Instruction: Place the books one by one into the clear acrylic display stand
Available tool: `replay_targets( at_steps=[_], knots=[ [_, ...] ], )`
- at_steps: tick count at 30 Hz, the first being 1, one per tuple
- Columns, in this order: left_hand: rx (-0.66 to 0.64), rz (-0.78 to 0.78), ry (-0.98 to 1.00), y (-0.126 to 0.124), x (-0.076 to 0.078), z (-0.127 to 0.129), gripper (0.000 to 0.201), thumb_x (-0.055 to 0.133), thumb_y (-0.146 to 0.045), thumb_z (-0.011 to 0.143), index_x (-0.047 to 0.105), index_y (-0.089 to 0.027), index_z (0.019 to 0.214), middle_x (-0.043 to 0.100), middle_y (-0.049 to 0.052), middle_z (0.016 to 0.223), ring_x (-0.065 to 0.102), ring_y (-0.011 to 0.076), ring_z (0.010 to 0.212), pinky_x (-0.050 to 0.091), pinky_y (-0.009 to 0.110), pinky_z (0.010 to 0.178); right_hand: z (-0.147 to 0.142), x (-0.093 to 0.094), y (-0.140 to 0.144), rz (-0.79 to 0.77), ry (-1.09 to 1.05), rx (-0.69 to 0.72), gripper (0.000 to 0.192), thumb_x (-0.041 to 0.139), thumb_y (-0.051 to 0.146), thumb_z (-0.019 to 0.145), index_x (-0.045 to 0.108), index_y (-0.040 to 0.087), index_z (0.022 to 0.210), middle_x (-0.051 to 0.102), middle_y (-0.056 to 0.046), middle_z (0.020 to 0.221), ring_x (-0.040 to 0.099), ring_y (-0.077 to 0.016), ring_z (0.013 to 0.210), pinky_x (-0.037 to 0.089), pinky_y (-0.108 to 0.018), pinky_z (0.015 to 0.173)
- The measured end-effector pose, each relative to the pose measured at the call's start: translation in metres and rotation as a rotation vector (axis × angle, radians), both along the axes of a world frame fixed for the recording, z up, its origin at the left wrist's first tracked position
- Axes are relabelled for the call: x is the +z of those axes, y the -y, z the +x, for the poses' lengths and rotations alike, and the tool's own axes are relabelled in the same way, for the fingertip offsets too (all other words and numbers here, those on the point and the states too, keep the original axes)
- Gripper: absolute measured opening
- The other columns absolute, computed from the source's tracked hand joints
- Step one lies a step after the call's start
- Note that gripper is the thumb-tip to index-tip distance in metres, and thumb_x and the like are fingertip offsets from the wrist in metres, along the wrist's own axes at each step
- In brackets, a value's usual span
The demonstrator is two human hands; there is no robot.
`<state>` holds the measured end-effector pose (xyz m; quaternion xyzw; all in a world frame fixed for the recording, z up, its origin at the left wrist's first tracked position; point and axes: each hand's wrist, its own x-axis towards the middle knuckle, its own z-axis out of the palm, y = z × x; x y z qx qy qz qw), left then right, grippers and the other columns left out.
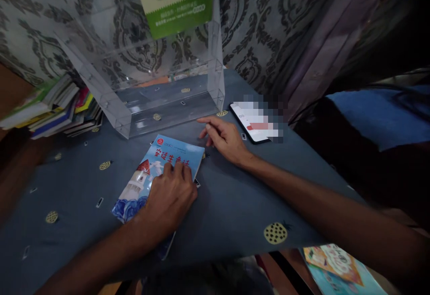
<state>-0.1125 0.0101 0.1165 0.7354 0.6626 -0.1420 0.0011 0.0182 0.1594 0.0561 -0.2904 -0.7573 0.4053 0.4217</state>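
**Left hand on the blue book**

The left hand lies flat, fingers spread, pressing the blue book onto the tabletop — gripping nothing. The right hand rests open beside the book's top corner, near a phone and the clear acrylic stand.

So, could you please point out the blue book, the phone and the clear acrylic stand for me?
blue book (pixel 157 162): head view, on the upper cover.
phone (pixel 250 122): head view, on its screen.
clear acrylic stand (pixel 168 111): head view, on its base tray.
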Motion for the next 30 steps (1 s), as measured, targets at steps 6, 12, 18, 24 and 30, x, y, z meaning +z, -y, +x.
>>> replay_targets(
  at_steps=[6,12,18,24,30],
  knots=[
    [0.020,0.017,0.173,0.000,0.011,-0.017,0.022,0.048,-0.018,0.097,0.069,-0.014,0.095,0.073,0.011,0.090,0.071,0.0276,0.086,0.052,0.037,0.074,0.000,0.005,0.004,0.016,-0.036,-0.004,0.034,0.042,0.031,0.099,0.064,0.017,0.121,0.071,-0.001,0.078,0.053,-0.0082,0.049,0.047,-0.025,0.054],
    [0.067,0.065,0.544,-0.004,0.015,-0.042,0.025,0.048,-0.022,0.096,0.070,-0.018,0.085,0.073,0.001,0.076,0.069,0.0175,0.072,0.043,0.028,0.067,0.001,0.011,0.008,0.048,-0.078,-0.031,0.034,0.043,0.034,0.099,0.064,0.018,0.121,0.069,0.000,0.076,0.050,-0.0087,0.048,0.044,-0.026,0.053],
    [0.094,0.041,0.669,-0.008,0.019,-0.050,0.028,0.047,-0.027,0.095,0.074,-0.019,0.091,0.074,0.001,0.078,0.063,0.0143,0.065,0.041,0.025,0.062,0.002,0.016,0.013,0.077,-0.055,-0.051,0.033,0.043,0.032,0.100,0.064,0.019,0.121,0.071,-0.002,0.080,0.050,-0.0108,0.053,0.043,-0.027,0.053],
    [0.070,0.010,0.683,-0.008,0.019,-0.051,0.031,0.044,-0.025,0.095,0.073,-0.018,0.086,0.070,0.000,0.072,0.061,0.0138,0.065,0.040,0.025,0.063,0.002,0.017,0.017,0.117,-0.038,-0.030,0.033,0.042,0.030,0.100,0.063,0.019,0.123,0.074,-0.004,0.087,0.050,-0.0107,0.052,0.044,-0.028,0.055],
    [0.068,0.079,0.673,-0.002,0.012,-0.044,0.028,0.047,-0.020,0.094,0.072,-0.018,0.082,0.072,0.000,0.076,0.065,0.0142,0.067,0.043,0.026,0.069,0.003,0.017,0.021,0.192,0.055,0.042,0.033,0.042,0.029,0.101,0.063,0.021,0.125,0.074,-0.003,0.087,0.059,-0.0127,0.058,0.048,-0.028,0.061]
  ],
)
